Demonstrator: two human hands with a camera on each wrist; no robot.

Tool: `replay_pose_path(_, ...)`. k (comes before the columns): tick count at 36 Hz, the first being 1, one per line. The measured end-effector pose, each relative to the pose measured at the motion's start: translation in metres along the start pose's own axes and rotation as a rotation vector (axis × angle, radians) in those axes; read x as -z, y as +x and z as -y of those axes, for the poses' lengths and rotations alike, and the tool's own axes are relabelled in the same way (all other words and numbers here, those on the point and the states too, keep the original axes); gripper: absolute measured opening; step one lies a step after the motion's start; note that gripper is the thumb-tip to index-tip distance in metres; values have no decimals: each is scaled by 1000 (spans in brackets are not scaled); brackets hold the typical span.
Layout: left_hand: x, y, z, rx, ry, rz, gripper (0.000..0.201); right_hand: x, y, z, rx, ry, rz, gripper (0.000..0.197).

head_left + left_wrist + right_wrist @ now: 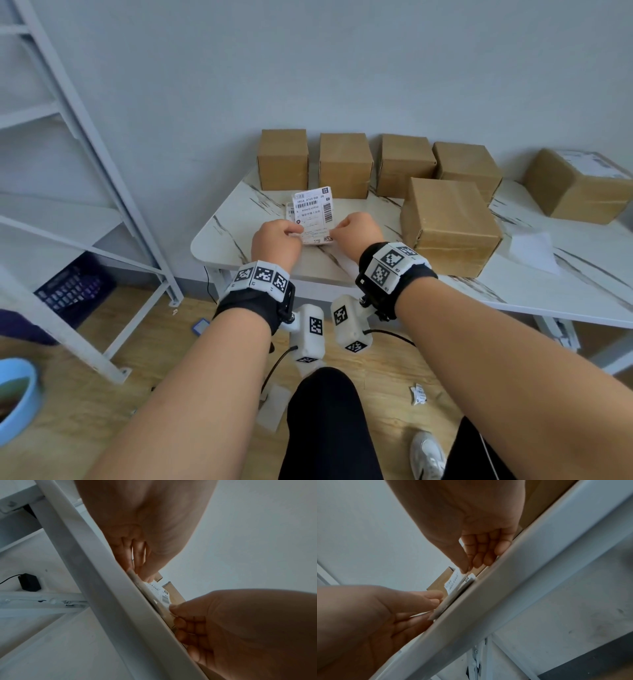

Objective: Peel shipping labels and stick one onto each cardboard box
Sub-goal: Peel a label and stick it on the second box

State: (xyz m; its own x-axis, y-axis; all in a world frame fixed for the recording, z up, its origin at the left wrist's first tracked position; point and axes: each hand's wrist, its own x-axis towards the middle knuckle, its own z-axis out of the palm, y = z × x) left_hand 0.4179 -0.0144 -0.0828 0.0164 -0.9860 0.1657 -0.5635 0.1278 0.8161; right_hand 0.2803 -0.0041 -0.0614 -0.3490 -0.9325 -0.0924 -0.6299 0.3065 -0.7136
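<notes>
A white shipping label [312, 207] stands tilted up from a small stack of labels [318, 240] near the front edge of the marble-look table [239, 219]. My left hand [296, 233] pinches the lower left of the label and stack, thumb on top [436, 601]. My right hand [337, 228] pinches the label's lower right corner between thumb and forefinger [466, 570]. Several plain cardboard boxes stand behind, the nearest in the back row [345, 166] just beyond the label. A larger box [448, 226] sits right of my right hand.
A box [579, 186] at the far right carries a white label on top. A loose white sheet [532, 251] lies on the table's right part. A grey metal rack [85, 171] stands at the left. Paper scraps [418, 394] lie on the wooden floor.
</notes>
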Motion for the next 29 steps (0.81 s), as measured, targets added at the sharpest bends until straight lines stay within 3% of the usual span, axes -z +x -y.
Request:
replay_pose_path(6,5,-1,-14,-39,-11,-33,32,14,-5,4,36,167,-79,15)
replay_pose_path(16,5,-15,-65,-71,-320,-11,30,66,-36,12,161,513,-158,8)
replay_pose_path(22,-8,-26,-99,-124,-329,-52,30,101,-54,-4,187,519,-195,9)
replay_pose_path(29,-34,-41,-132,-176,-344,-6,31,140,-66,-34,145,442,-221,18)
